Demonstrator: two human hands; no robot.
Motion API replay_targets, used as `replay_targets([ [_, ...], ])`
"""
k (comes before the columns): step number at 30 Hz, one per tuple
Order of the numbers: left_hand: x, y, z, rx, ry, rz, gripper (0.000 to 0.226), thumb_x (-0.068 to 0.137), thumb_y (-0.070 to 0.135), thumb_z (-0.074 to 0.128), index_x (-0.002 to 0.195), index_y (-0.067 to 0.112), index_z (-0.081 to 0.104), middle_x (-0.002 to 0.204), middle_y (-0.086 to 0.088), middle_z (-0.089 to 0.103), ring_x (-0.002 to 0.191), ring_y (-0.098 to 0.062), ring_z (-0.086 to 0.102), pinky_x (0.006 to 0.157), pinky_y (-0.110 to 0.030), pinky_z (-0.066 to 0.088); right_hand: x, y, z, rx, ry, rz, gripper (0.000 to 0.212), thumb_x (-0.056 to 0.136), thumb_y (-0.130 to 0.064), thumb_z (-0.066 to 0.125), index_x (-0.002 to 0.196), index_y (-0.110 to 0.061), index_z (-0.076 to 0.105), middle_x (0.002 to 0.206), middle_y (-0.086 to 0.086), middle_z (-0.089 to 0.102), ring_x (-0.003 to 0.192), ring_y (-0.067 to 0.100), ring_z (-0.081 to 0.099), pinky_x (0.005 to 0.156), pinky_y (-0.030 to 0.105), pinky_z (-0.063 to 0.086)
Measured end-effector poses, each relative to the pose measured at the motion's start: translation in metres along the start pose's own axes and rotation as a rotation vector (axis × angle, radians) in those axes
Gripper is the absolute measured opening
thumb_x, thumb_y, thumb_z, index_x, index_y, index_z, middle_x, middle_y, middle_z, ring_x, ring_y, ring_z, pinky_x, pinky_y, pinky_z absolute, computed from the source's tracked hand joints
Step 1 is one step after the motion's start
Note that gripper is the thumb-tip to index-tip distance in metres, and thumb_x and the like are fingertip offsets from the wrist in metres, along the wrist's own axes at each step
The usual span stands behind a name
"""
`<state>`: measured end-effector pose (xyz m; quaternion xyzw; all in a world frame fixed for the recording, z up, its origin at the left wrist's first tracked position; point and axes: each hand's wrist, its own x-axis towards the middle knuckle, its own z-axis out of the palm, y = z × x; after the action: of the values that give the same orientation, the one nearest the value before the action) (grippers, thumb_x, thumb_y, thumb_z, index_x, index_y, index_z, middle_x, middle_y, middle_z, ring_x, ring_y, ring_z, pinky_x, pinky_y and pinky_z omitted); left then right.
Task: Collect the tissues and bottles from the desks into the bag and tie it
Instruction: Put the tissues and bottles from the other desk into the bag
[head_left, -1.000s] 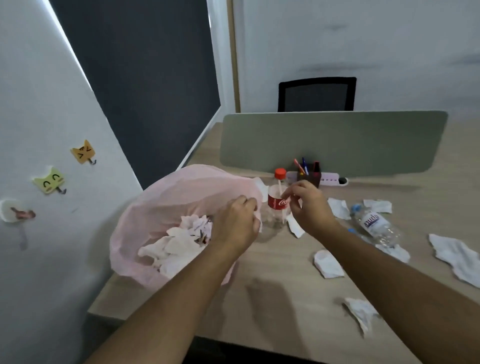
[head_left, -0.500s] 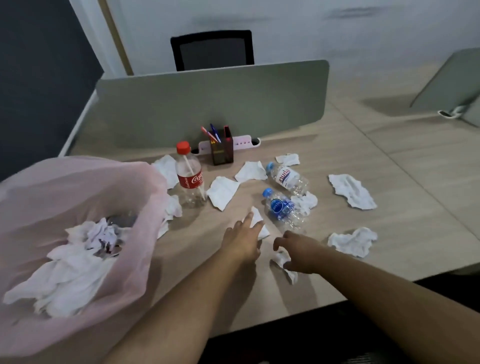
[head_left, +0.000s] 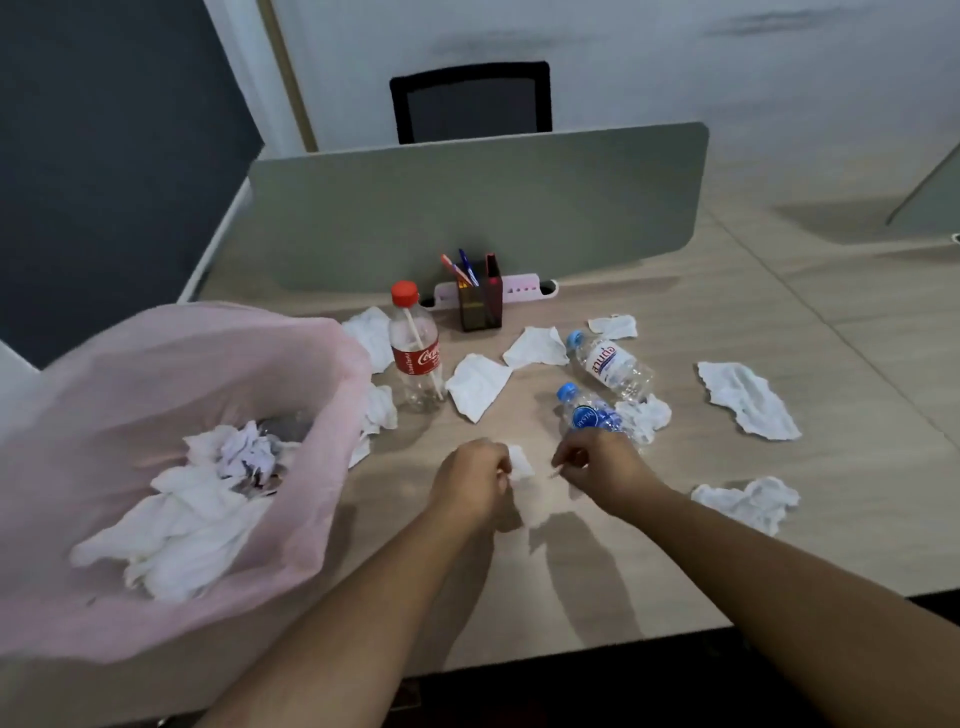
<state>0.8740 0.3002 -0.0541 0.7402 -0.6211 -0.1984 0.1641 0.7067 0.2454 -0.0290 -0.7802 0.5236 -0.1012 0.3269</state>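
A pink plastic bag stands open on the left of the desk, with crumpled tissues inside. My left hand is closed on a small white tissue just above the desk's middle. My right hand hovers beside it with curled fingers; whether it holds anything is hidden. An upright cola bottle with a red cap stands behind. Two clear water bottles lie on their sides beyond my right hand. Several loose tissues lie scattered around.
A dark pen holder with pens and a pink power strip sit against the grey-green divider panel. A black chair stands behind it. The desk's front edge runs just below my forearms.
My view turned right from the bag to the littered desk. Both hands left the bag rim and the cola bottle, dropped to the desk, and my left hand picked up a tissue.
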Motion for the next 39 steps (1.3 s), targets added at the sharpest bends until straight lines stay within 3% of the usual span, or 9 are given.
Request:
replay_targets([
  [4,-0.010,0.014,-0.084,-0.014,0.430,0.057,0.008,0.078,0.013,0.059,0.085,0.014,0.063,0.088,0.000,0.060,0.080,-0.018,0.053,0.067,-0.030,0.043,0.021,-0.071,-0.021,0.195,0.222,-0.112,0.013,0.083,-0.004,0.062,0.082,-0.017,0.067,0.075,-0.005,0.061,0.065,0.009,0.057,0.052,0.007,0.041],
  [7,-0.042,-0.008,-0.139,0.008,0.715,0.029,0.006,0.070,0.013,0.059,0.074,0.016,0.055,0.075,0.000,0.057,0.069,-0.020,0.050,0.059,-0.030,0.040,0.032,-0.138,-0.014,0.292,0.286,-0.300,0.014,0.081,-0.004,0.065,0.079,-0.019,0.065,0.076,-0.005,0.060,0.065,0.004,0.054,0.062,0.013,0.042],
  [9,-0.067,-0.031,-0.158,0.030,0.777,-0.034,0.008,0.070,0.012,0.059,0.072,0.016,0.053,0.074,0.000,0.056,0.065,-0.019,0.049,0.056,-0.027,0.038,0.035,-0.176,0.002,0.323,0.244,-0.394,0.014,0.079,-0.002,0.066,0.078,-0.016,0.066,0.077,-0.003,0.061,0.066,0.008,0.055,0.068,0.019,0.044],
  [14,-0.123,-0.094,-0.166,0.133,0.713,-0.309,0.007,0.077,0.011,0.061,0.084,0.013,0.059,0.090,-0.002,0.058,0.079,-0.024,0.056,0.067,-0.033,0.046,0.027,-0.234,0.066,0.268,0.027,-0.521,0.014,0.079,0.001,0.062,0.080,-0.012,0.068,0.079,-0.002,0.059,0.063,0.008,0.053,0.059,0.006,0.039],
  [19,-0.140,-0.120,-0.159,0.210,0.338,-0.572,0.038,0.083,0.019,0.056,0.121,0.017,0.051,0.127,-0.003,0.047,0.111,-0.026,0.053,0.084,-0.037,0.046,0.019,-0.233,0.097,0.100,-0.213,-0.556,0.033,0.083,-0.008,0.064,0.115,-0.015,0.067,0.110,-0.002,0.065,0.091,0.016,0.065,0.077,0.020,0.051],
  [23,-0.126,-0.092,-0.166,0.315,0.495,-0.446,0.029,0.085,0.021,0.052,0.113,0.018,0.057,0.120,0.000,0.055,0.104,-0.024,0.056,0.072,-0.032,0.042,0.024,-0.222,0.076,0.045,-0.062,-0.603,0.020,0.084,-0.009,0.062,0.100,-0.013,0.071,0.102,0.000,0.064,0.079,0.010,0.062,0.072,0.015,0.044],
  [26,-0.098,-0.064,-0.168,0.289,0.549,-0.279,0.020,0.086,0.021,0.050,0.103,0.016,0.060,0.111,0.000,0.060,0.097,-0.021,0.056,0.070,-0.028,0.041,0.034,-0.208,0.047,0.060,0.059,-0.594,0.015,0.083,-0.009,0.063,0.095,-0.014,0.071,0.092,-0.003,0.060,0.072,0.007,0.057,0.075,0.023,0.050],
  [32,-0.025,-0.009,-0.161,0.204,0.518,-0.045,0.030,0.084,0.022,0.054,0.114,0.018,0.055,0.116,0.000,0.054,0.101,-0.023,0.055,0.073,-0.031,0.041,0.063,-0.143,-0.014,0.151,0.299,-0.330,0.011,0.083,-0.010,0.063,0.092,-0.012,0.070,0.093,0.000,0.063,0.080,0.015,0.059,0.073,0.025,0.047],
  [39,0.063,0.001,-0.156,0.363,0.366,-0.101,0.063,0.083,0.022,0.056,0.142,0.021,0.031,0.151,-0.008,0.025,0.132,-0.028,0.034,0.103,-0.039,0.035,0.069,-0.017,-0.027,-0.021,0.274,0.105,0.036,0.080,-0.019,0.066,0.116,-0.017,0.062,0.121,0.007,0.058,0.101,0.025,0.058,0.085,0.031,0.045],
])
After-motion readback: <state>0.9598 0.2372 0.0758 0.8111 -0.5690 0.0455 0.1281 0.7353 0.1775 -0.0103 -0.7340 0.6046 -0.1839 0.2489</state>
